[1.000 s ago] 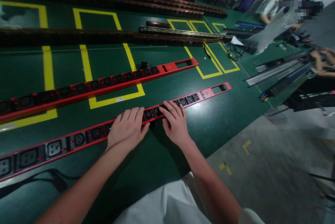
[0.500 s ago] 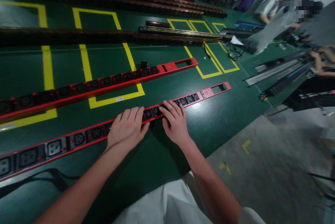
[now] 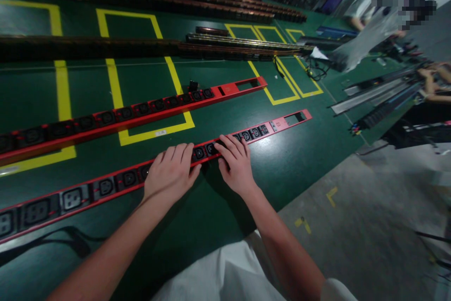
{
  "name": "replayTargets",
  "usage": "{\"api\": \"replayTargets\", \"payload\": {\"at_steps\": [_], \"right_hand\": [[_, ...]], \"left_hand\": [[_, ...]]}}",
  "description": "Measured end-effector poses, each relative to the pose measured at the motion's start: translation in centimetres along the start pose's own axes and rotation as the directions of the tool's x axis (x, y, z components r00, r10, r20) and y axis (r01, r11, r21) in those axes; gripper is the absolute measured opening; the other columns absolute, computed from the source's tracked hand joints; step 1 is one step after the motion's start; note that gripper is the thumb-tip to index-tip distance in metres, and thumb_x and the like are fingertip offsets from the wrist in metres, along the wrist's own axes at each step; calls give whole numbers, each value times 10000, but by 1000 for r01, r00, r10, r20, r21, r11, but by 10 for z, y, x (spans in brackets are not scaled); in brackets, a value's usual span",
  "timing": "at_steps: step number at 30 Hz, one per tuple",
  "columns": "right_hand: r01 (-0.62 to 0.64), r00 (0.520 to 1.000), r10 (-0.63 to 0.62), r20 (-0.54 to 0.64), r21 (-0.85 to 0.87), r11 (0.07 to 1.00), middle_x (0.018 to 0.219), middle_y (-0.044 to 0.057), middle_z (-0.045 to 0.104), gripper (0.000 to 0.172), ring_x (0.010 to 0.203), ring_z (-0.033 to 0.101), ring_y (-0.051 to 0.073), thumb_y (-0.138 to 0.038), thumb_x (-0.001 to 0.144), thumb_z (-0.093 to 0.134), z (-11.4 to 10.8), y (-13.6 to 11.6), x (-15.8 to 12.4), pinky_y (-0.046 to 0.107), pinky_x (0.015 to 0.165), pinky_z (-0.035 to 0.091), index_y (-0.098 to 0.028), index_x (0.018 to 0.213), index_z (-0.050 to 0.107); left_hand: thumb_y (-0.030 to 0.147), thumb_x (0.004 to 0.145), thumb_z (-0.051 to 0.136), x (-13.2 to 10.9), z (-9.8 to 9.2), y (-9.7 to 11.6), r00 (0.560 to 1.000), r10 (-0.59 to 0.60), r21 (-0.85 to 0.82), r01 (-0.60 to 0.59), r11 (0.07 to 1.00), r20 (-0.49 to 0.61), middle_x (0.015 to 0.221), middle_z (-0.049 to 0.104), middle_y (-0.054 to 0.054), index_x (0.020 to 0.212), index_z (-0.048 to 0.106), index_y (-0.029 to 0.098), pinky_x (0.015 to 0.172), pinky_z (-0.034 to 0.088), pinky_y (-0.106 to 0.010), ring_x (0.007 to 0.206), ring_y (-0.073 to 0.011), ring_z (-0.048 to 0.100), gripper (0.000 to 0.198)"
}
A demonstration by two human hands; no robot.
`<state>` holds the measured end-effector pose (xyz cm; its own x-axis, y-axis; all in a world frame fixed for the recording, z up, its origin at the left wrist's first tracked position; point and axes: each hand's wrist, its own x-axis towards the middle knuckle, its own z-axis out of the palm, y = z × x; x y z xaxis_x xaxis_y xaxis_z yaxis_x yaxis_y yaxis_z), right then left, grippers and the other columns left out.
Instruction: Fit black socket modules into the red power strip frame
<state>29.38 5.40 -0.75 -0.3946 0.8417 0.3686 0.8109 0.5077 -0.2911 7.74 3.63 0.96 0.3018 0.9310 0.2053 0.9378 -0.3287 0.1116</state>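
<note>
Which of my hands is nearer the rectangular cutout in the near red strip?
Right. The right hand is on the near red strip, a few sockets short of the rectangular cutout; the left hand is farther back along the same strip.

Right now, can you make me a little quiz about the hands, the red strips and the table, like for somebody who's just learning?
1. True or false: the left hand rests on the nearer red strip, not on the farther red strip.
2. Which hand is closer to the nearer strip's end with the long opening?
A) the left hand
B) the right hand
C) both are equally close
3. Fill in the missing color: the tape on the green table is ____.

Key: 1. True. 2. B. 3. Yellow.
</note>
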Motion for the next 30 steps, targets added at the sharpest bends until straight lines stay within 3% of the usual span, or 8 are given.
{"api": "replayTargets", "payload": {"at_steps": [30], "right_hand": [[-7, 1000, 7, 3, 10, 1000, 1523, 52, 545, 400, 1475, 412, 209, -191, 981, 495, -1, -1, 1, 498, 1261, 196, -232, 1367, 591]], "left_hand": [[374, 985, 476, 1, 0, 0, 999, -10, 3, 10, 1000, 33, 1276, 649, -162, 1377, 545, 86, 816, 424, -442, 1060, -322, 584, 491]]}}
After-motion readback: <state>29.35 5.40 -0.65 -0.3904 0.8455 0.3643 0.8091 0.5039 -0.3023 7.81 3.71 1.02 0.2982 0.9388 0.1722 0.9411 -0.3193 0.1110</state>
